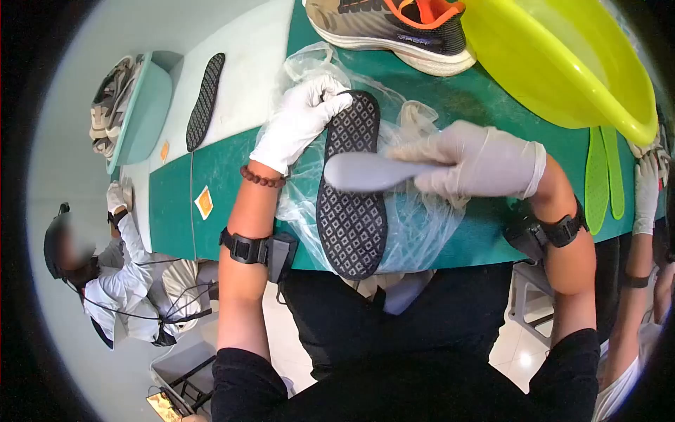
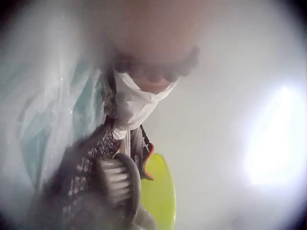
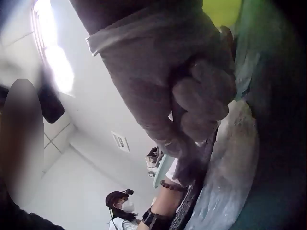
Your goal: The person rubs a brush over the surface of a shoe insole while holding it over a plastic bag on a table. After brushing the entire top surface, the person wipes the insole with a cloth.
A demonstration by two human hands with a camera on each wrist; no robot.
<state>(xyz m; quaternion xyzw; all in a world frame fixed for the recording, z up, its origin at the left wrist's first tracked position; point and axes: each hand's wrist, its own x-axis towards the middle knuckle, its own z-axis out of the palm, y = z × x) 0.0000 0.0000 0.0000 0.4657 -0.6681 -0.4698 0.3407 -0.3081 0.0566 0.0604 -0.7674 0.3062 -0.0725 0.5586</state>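
A black insole (image 1: pixel 351 235) with a pale diamond pattern lies lengthwise on a crumpled clear plastic bag (image 1: pixel 430 235). My white-gloved left hand (image 1: pixel 297 121) pinches the insole's far end, thumb on top. In my gloved right hand (image 1: pixel 485 160) I grip a grey brush (image 1: pixel 365 172) by its handle, its head across the middle of the insole. The left wrist view shows pale bristles (image 2: pixel 116 179) facing the patterned surface. From the right wrist, curled fingers (image 3: pixel 204 96) wrap the handle, and the brush head is mostly hidden.
Beyond the insole stands a running shoe (image 1: pixel 394 35), with a yellow-green basin (image 1: pixel 562 63) to its right. Green insoles (image 1: pixel 598 179) lie at the right edge. Another black insole (image 1: pixel 206 102) and a teal basin (image 1: pixel 151 105) of shoes are at left. People sit on both sides.
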